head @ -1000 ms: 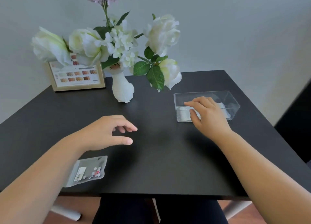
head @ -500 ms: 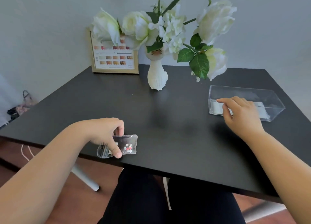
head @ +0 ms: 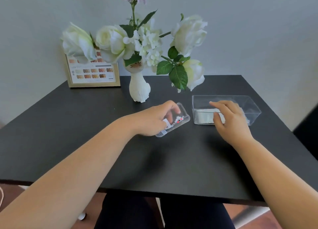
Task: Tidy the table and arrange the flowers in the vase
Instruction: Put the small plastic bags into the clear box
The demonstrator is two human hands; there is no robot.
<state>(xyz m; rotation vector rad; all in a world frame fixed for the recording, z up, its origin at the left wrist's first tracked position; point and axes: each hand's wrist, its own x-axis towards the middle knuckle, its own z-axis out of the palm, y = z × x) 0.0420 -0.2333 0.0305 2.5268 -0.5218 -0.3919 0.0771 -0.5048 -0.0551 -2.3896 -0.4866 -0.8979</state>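
Black desk (head: 86, 134): left hand (head: 151, 120) pinches a slippery packet (head: 173, 121); right hand (head: 228, 120), fingers spread, steadies the clear box (head: 251, 106), which could slide.

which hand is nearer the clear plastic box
Right. The right hand rests at the clear plastic box, fingers over its near wall. The left hand is to its left, holding a small packet.

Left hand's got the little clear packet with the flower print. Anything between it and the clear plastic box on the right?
Only the right hand, which rests at the near rim of the clear rectangular plastic box, partly covering the opening. The left hand holds the small clear flower-print packet just left of the box, with bare black table between.
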